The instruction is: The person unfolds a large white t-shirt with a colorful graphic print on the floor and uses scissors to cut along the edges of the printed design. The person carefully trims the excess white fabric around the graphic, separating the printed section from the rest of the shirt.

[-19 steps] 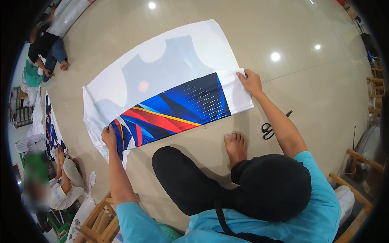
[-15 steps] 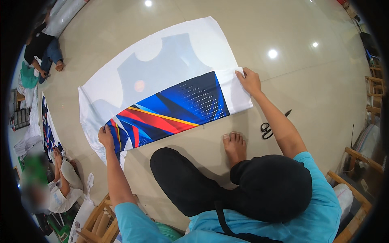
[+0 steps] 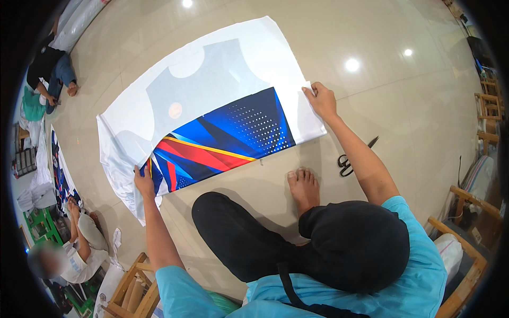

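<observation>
A large white piece of fabric (image 3: 289, 58) lies on the floor before me, its near part folded over to bare a printed side. That printed panel (image 3: 228, 132) is blue, red and yellow with white dots; a pale sleeveless shirt shape shows through the fabric beyond it. My left hand (image 3: 144, 181) pinches the fold at its left end, where the fabric bunches and its grip is partly covered. My right hand (image 3: 321, 100) holds the right edge between thumb and fingers. Black-handled scissors (image 3: 345, 165) lie on the floor beside my right forearm.
My bare foot (image 3: 304, 188) rests close to the fabric's near edge. At the left, one person (image 3: 85, 249) sits near another printed fabric (image 3: 62, 175); a second person (image 3: 47, 69) sits farther off. Wooden frames (image 3: 130, 289) stand at lower left and along the right side.
My left hand has shifted slightly right along the fold, and the fabric's left end is more bunched, with less print showing there. My right hand keeps its hold. The whole view has shifted a little.
</observation>
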### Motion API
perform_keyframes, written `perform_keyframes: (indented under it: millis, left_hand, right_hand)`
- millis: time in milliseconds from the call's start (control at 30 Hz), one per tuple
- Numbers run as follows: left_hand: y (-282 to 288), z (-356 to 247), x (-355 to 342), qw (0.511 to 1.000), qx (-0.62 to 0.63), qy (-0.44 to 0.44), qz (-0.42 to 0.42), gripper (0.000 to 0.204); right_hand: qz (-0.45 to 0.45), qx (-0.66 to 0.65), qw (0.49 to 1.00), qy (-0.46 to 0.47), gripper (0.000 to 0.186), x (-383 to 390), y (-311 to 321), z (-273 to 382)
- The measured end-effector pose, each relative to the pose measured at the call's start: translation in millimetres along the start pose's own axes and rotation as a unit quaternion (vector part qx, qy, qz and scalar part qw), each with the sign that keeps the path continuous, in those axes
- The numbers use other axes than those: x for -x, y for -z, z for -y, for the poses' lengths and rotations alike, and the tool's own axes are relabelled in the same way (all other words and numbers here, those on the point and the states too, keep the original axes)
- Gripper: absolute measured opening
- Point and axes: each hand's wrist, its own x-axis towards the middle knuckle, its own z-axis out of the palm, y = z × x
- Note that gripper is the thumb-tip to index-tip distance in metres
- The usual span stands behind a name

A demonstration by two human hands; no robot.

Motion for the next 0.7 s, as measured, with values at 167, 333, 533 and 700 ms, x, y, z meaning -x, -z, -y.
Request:
perform_keyframes:
  millis: [167, 333, 533, 700]
  left_hand:
    - [9.7, -9.0, 5.4, 0.998, 0.054, 0.014, 0.04, 0.074]
    - [12.3, -14.3, -3.6, 0.993, 0.065, 0.046, 0.092, 0.083]
    - [3.2, -3.3, -6.2, 0.996, 0.027, 0.008, 0.079, 0.09]
    - [-10.3, -21.1, 17.9, 0.992, -0.09, -0.091, 0.009, 0.086]
  right_hand:
    - [0.011, -0.001, 1.0, 0.005, 0.038, -0.7, -3.8, -3.7]
    - [0.003, 0.008, 1.0, 0.005, 0.037, 0.4, -4.1, -5.0]
    - [0.008, 0.01, 1.0, -0.006, 0.037, 1.5, -4.4, 0.5]
    - [0.006, -0.002, 1.0, -0.012, 0.038, 3.6, -7.1, 7.1]
